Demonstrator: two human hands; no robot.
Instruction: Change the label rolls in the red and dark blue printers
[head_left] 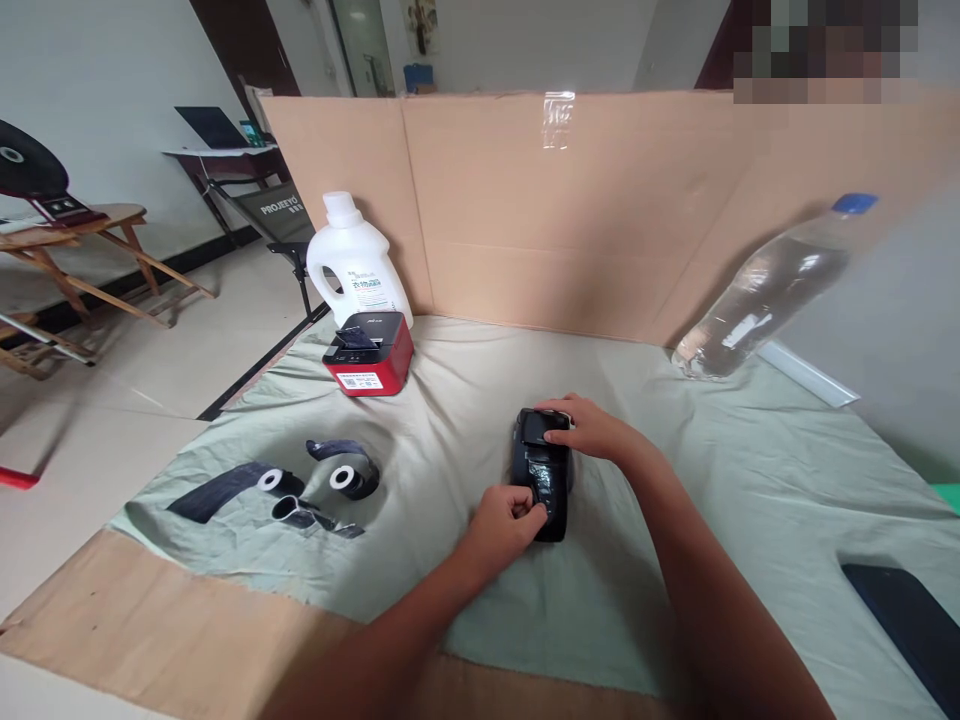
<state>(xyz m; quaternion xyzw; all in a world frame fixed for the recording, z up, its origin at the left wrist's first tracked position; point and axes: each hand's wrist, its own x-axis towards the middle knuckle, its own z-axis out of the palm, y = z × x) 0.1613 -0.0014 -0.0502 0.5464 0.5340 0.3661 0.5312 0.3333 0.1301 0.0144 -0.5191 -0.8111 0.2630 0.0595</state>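
A black handheld device (549, 475) with a glossy front lies on the pale green cloth (450, 420), in front of me. My right hand (592, 428) grips its far end, thumb on the top face and fingers at the far edge. At the lower part of the device, my left hand (508, 522) has its fingers curled, with thumb and index tips against the glossy surface; whether something thin is between them is too small to tell. To the left lie dark paper rolls (360, 482) and a loose dark strip (217, 492).
A red and black printer (371, 355) stands at the back left before a white jug (356, 260). A clear bottle (772, 290) leans on the cardboard wall (525, 220) at the right. A black phone-like slab (907, 625) lies near the right edge.
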